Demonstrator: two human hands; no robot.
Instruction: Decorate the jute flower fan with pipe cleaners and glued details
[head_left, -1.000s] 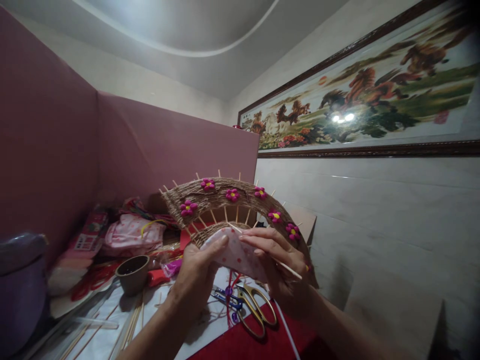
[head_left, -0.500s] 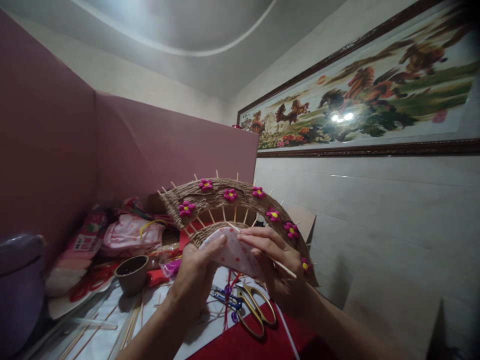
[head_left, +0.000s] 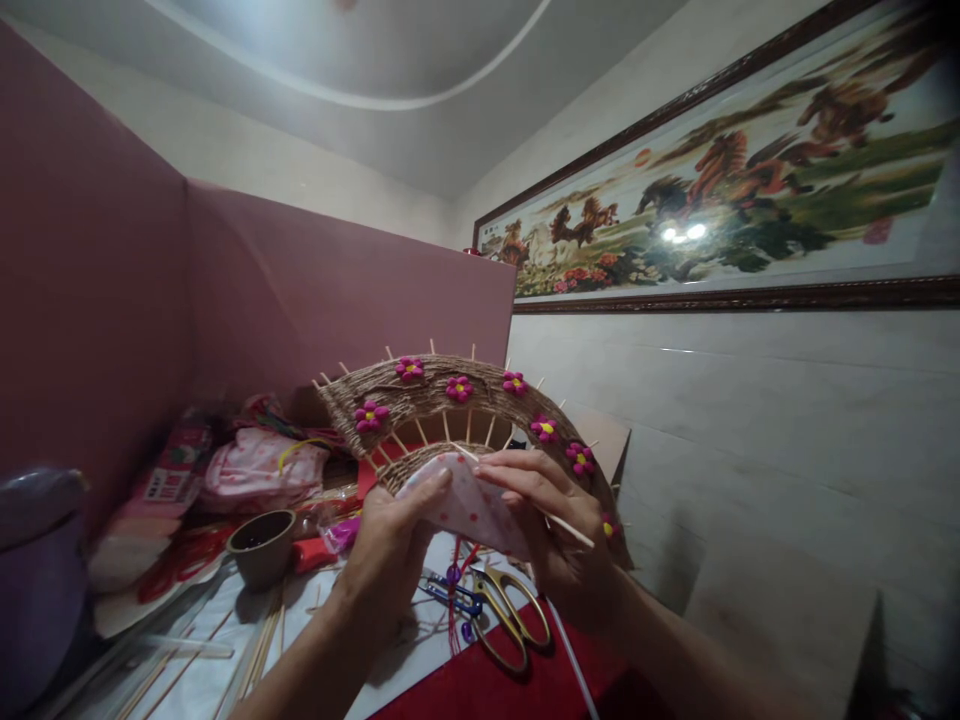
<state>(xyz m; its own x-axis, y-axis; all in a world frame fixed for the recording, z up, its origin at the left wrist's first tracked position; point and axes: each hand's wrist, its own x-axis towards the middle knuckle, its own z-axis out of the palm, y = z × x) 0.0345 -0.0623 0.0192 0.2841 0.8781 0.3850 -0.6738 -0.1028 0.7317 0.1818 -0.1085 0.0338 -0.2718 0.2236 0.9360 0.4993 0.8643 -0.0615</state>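
Observation:
A fan woven of brown twine on thin sticks (head_left: 491, 372) stands raised before me, with magenta flowers along its broad outer band. White cloth with pink dots (head_left: 459, 500) covers its lower middle. My left hand (head_left: 390, 540) grips the fan's lower left side, thumb pressed on the cloth. Between the fingers of my right hand (head_left: 559, 520) is a thin wooden stick (head_left: 571, 532), its tip against the cloth's upper edge. A red tassel cord with purple beads (head_left: 454, 578) hangs beneath the fan. The fan's lower end is hidden by my hands and the cloth.
Gold-handled scissors (head_left: 502, 620) and blue snips (head_left: 454, 592) lie on the table below my hands, partly over a red sheet (head_left: 465, 685). To the left are a small brown pot (head_left: 261, 560), loose sticks (head_left: 259, 650), dotted cloth (head_left: 259, 468) and a purple container (head_left: 37, 590).
Hardly anything differs. The whole view has shifted very slightly, while both hands keep their places on the fan and the stick.

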